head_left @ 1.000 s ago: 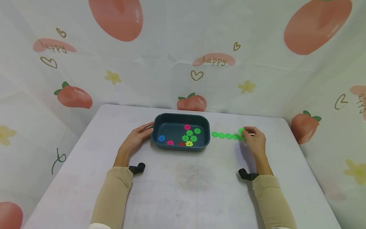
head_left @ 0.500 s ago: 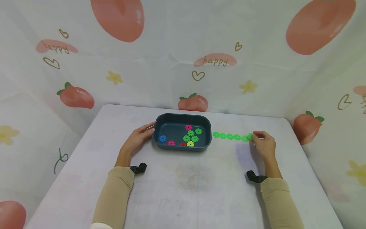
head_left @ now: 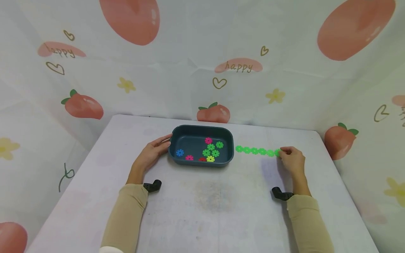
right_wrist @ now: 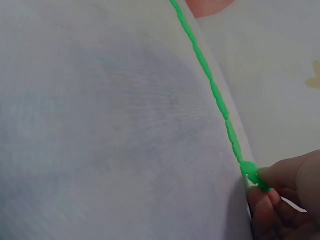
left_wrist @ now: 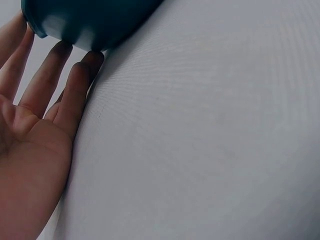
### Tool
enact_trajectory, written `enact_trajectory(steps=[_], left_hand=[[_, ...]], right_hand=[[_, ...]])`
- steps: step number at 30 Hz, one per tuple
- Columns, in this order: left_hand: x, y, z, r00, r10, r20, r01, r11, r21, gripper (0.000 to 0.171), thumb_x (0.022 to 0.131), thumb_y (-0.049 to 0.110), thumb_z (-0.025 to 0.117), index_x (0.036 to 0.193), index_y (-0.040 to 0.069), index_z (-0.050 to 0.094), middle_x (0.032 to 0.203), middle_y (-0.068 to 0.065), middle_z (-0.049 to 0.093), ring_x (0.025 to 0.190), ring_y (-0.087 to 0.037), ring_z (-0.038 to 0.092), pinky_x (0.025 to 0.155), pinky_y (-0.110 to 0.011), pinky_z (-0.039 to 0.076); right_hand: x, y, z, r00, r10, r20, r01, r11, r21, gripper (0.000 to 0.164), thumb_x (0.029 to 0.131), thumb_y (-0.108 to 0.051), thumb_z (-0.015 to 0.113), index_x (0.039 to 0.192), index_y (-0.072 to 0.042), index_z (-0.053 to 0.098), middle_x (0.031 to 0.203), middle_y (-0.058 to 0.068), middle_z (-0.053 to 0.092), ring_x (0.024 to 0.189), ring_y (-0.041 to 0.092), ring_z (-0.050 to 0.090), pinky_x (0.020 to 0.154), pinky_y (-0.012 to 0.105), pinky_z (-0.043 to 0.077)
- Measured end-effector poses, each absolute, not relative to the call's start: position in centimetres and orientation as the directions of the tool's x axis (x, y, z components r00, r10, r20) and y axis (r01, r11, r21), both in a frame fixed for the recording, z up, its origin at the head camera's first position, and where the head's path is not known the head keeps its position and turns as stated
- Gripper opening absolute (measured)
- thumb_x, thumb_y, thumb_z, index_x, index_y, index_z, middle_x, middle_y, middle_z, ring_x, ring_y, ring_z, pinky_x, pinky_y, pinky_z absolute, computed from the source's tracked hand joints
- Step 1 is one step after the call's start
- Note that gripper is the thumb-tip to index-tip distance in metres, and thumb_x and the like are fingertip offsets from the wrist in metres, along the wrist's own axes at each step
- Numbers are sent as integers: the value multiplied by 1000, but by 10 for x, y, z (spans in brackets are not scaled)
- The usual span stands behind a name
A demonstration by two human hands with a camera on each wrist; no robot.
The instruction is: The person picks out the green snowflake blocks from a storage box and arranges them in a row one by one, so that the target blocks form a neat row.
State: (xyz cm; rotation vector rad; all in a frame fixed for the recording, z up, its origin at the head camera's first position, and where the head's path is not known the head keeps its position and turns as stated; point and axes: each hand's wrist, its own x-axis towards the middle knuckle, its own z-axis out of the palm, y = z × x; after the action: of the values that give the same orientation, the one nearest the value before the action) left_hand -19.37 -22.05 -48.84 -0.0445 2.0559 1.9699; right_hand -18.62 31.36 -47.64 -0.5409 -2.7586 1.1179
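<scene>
My left hand (head_left: 151,154) rests its outstretched fingertips against the left end of a dark teal tray (head_left: 190,162); the left wrist view shows the straight fingers (left_wrist: 42,82) touching the tray's outer wall (left_wrist: 90,22). Inside the tray lie several flower-shaped plastic discs: green (head_left: 219,144), blue (head_left: 179,153), pink (head_left: 208,140), yellow (head_left: 210,159) and red. To the right of the tray, a row of green flower discs (head_left: 254,151) runs across the table. My right hand (head_left: 293,160) pinches the green disc (right_wrist: 256,176) at the row's right end between thumb and fingers.
The white table (head_left: 202,218) has a greyish stain in its middle. Behind it hangs a white cloth (head_left: 177,95) printed with peaches, hearts and flowers. A black wrist mount (head_left: 153,186) sits on the left forearm, another (head_left: 281,194) on the right.
My right hand has moved right and lowered, bringing the green disc from above the row to its right end. My left hand stays at the tray.
</scene>
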Motion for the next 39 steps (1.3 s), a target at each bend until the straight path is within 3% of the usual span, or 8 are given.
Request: enact_trajectory(steps=[6, 12, 17, 22, 27, 36, 39], left_hand=[[-193, -220, -488, -957, 182, -225, -218, 56, 974, 59, 100, 34, 67, 153, 21, 48, 161, -3, 46, 145, -15, 48, 126, -39, 33], [-192, -220, -489, -957, 178, -228, -222, 57, 973, 59, 99, 35, 68, 153, 22, 49, 161, -3, 46, 147, -20, 45, 127, -41, 31], [-191, -220, -489, -957, 179, -227, -220, 58, 974, 59, 99, 36, 68, 153, 22, 49, 161, -3, 46, 147, -19, 45, 126, -41, 32], [-191, -220, -488, -957, 183, -224, -217, 57, 975, 58, 100, 35, 67, 154, 21, 48, 161, -2, 45, 147, -19, 45, 126, -41, 32], [-191, -220, -488, -958, 190, -217, -211, 48, 976, 59, 100, 34, 67, 154, 20, 48, 161, -3, 45, 148, -20, 43, 127, -42, 30], [-188, -220, -487, -961, 184, -205, -198, 57, 978, 59, 99, 36, 68, 153, 20, 48, 160, -5, 46, 148, -22, 45, 126, -43, 31], [-189, -220, -487, -963, 177, -205, -196, 66, 978, 59, 99, 36, 67, 153, 20, 48, 160, -6, 46, 148, -22, 45, 126, -44, 31]], right_hand=[[-184, 308, -475, -940, 341, -14, 267, 709, -653, 33, 98, -15, 58, 120, 6, 67, 109, 24, 68, 97, 34, 61, 73, 30, 45], [-182, 308, -474, -949, 312, 44, 215, 742, -635, 33, 96, -13, 57, 118, 9, 68, 109, 28, 67, 100, 40, 61, 77, 38, 48], [-180, 306, -469, -954, 297, 28, 216, 752, -622, 43, 102, -21, 52, 130, 10, 60, 121, 31, 59, 111, 45, 54, 90, 54, 48], [-177, 302, -459, -971, 238, 17, 187, 804, -565, 56, 105, -33, 50, 144, 8, 47, 140, 37, 46, 131, 57, 39, 107, 67, 38], [-179, 298, -448, -982, 190, -8, 166, 838, -520, 69, 106, -46, 47, 153, 4, 36, 153, 39, 30, 139, 61, 28, 111, 72, 32], [-186, 290, -434, -996, 82, 24, 61, 884, -464, 86, 103, -60, 43, 159, 2, 23, 159, 39, 21, 143, 64, 21, 113, 77, 24], [-188, 286, -429, -998, 48, 38, 25, 886, -464, 89, 103, -61, 43, 160, 2, 17, 160, 40, 16, 145, 64, 15, 116, 77, 16]])
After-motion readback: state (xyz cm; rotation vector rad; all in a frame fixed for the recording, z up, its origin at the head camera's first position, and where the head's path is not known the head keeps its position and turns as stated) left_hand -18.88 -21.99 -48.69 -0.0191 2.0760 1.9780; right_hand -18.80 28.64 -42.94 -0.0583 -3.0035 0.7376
